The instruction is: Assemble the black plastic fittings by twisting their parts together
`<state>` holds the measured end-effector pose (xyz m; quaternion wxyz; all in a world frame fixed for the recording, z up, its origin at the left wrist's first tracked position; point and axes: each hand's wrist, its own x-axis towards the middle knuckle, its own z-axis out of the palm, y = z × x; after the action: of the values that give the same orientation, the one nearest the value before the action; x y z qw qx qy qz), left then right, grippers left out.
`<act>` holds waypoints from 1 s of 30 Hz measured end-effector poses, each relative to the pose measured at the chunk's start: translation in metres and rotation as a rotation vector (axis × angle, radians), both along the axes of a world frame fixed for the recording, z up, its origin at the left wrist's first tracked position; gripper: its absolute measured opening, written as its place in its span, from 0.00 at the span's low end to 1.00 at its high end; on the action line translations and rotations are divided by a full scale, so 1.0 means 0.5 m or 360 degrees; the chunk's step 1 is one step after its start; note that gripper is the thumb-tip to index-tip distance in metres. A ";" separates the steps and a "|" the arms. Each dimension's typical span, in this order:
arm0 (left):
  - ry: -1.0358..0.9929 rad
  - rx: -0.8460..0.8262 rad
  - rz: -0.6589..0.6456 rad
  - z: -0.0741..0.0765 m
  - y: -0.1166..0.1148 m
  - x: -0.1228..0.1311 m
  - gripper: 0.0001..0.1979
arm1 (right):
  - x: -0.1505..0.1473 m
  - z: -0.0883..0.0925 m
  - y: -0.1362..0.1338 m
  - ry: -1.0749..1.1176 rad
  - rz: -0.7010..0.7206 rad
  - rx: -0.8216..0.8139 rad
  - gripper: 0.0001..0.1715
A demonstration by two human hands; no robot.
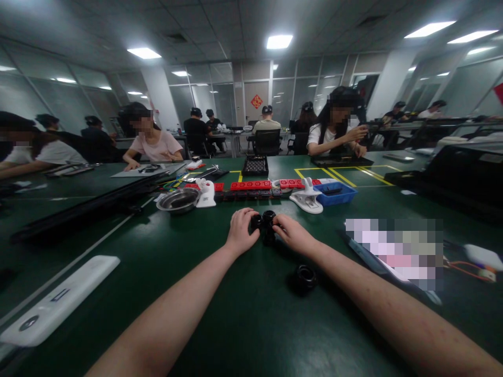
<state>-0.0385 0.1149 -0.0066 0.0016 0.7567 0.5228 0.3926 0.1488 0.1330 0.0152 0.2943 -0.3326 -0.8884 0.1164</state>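
Left hand point(241, 231) and right hand point(294, 234) clamp 1 fitting point(264, 226) from opposite sides, braced low over the table point(251, 324) for steadiness; 1 ring point(305, 276) lies near, within easy reach.

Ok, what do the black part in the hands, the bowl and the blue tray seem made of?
The black part, gripped by the left hand and right hand: probably moulded plastic, dull black with soft highlights. The bowl: metal, likely stainless steel, silvery and reflective. The blue tray: apparently plastic, uniform saturated colour, thin rim.
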 end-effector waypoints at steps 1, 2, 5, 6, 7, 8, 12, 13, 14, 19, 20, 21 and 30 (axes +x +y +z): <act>0.0057 0.0014 0.0011 0.003 -0.005 0.001 0.19 | 0.001 0.001 -0.001 0.0002 0.0008 0.0000 0.03; 0.0119 0.0025 0.0018 0.006 -0.009 0.002 0.18 | 0.002 0.003 -0.003 0.0001 0.0021 0.0002 0.03; 0.0245 0.0027 0.0031 0.006 -0.011 0.003 0.19 | 0.003 0.008 -0.010 -0.0008 0.0070 0.0013 0.01; 0.0257 0.0016 0.0034 0.004 -0.010 0.003 0.20 | 0.002 0.009 -0.013 -0.0012 0.0084 0.0016 0.02; 0.0260 0.0003 0.0040 0.001 -0.007 0.002 0.22 | 0.002 0.008 -0.015 -0.0017 0.0096 0.0017 0.03; 0.0257 -0.0014 0.0045 -0.002 -0.005 0.001 0.24 | 0.002 0.006 -0.017 -0.0020 0.0104 0.0015 0.06; 0.0164 -0.0143 0.0033 -0.012 0.008 -0.003 0.26 | 0.002 -0.008 -0.011 -0.0015 0.0101 -0.0015 0.17; 0.0125 -0.0191 0.0030 -0.014 0.011 -0.004 0.26 | 0.003 -0.011 -0.008 -0.0016 0.0102 -0.0022 0.18; 0.0090 -0.0236 0.0028 -0.016 0.014 -0.005 0.25 | 0.003 -0.013 -0.005 -0.0020 0.0107 -0.0027 0.19; 0.0022 -0.0325 0.0049 -0.019 0.022 -0.007 0.22 | 0.003 -0.016 0.001 -0.0038 0.0124 0.0002 0.17; 0.0016 -0.0325 0.0055 -0.019 0.021 -0.007 0.22 | 0.002 -0.017 0.000 -0.0034 0.0117 0.0018 0.17; 0.0011 -0.0326 0.0062 -0.018 0.020 -0.006 0.21 | 0.001 -0.019 0.000 -0.0028 0.0107 0.0034 0.18; 0.0018 -0.0343 0.0073 -0.007 0.009 0.000 0.21 | -0.001 -0.027 0.004 0.0049 0.0006 0.0133 0.19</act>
<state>-0.0386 0.1196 -0.0101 0.0710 0.7422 0.5791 0.3298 0.1484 0.1348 0.0018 0.3213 -0.3165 -0.8885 0.0847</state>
